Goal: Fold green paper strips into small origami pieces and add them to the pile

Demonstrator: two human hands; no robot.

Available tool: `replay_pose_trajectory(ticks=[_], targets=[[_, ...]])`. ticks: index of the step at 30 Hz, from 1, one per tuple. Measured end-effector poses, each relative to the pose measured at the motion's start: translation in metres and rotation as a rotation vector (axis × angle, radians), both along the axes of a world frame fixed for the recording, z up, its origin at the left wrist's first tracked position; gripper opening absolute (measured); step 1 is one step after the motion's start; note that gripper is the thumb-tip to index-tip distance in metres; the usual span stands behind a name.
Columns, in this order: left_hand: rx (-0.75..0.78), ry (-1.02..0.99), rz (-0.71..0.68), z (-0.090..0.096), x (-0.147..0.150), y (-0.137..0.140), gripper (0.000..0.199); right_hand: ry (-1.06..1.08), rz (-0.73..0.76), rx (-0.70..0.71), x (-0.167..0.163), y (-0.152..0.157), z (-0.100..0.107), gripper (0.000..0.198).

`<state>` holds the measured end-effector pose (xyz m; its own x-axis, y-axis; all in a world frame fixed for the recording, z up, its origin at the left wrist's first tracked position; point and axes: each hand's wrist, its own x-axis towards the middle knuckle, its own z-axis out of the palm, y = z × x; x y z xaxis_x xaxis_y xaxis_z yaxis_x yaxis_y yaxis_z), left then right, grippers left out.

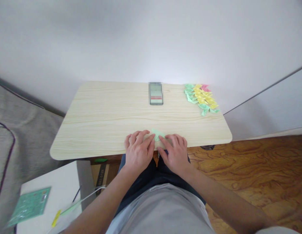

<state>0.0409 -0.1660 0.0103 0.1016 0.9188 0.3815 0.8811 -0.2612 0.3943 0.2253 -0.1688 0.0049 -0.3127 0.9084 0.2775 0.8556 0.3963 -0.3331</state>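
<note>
A small piece of pale green folded paper (157,133) lies near the front edge of the light wooden table. My left hand (139,150) bends over its left side, index fingertip and thumb pressed on the paper. From the other side, my right hand (175,150) has its index fingertip on the paper's lower right, with the thumb just below, by the table edge. The remaining fingers of both hands rest curled on the tabletop. Fingertips hide part of the paper's lower edge.
Folded green, yellow and pink paper pieces (202,96) cluster at the table's back right. A phone (156,93) lies at the back middle. Left below the table, a white box top (60,185) carries a green plastic packet (31,206) and a yellow strip (56,218). A wall stands behind.
</note>
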Motion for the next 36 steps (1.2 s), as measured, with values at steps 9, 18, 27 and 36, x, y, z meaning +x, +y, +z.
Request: replay_pose_trajectory(ticks=[9,18,27,36], targets=[[-0.02,-0.027,-0.051,-0.003,0.006,0.028,0.028,0.076,0.149,-0.025,0.005,-0.014,0.004,0.036],[-0.056,-0.05,-0.043,-0.003,0.0,0.038,0.02,0.016,0.159,0.031,0.02,0.042,0.005,0.038],[0.011,0.012,-0.111,-0.004,-0.003,0.039,0.024,0.018,0.138,-0.014,0.021,0.022,0.004,0.044],[-0.076,-0.027,-0.262,0.0,-0.009,-0.005,0.022,0.088,0.076,0.003,0.019,0.001,-0.007,0.037]])
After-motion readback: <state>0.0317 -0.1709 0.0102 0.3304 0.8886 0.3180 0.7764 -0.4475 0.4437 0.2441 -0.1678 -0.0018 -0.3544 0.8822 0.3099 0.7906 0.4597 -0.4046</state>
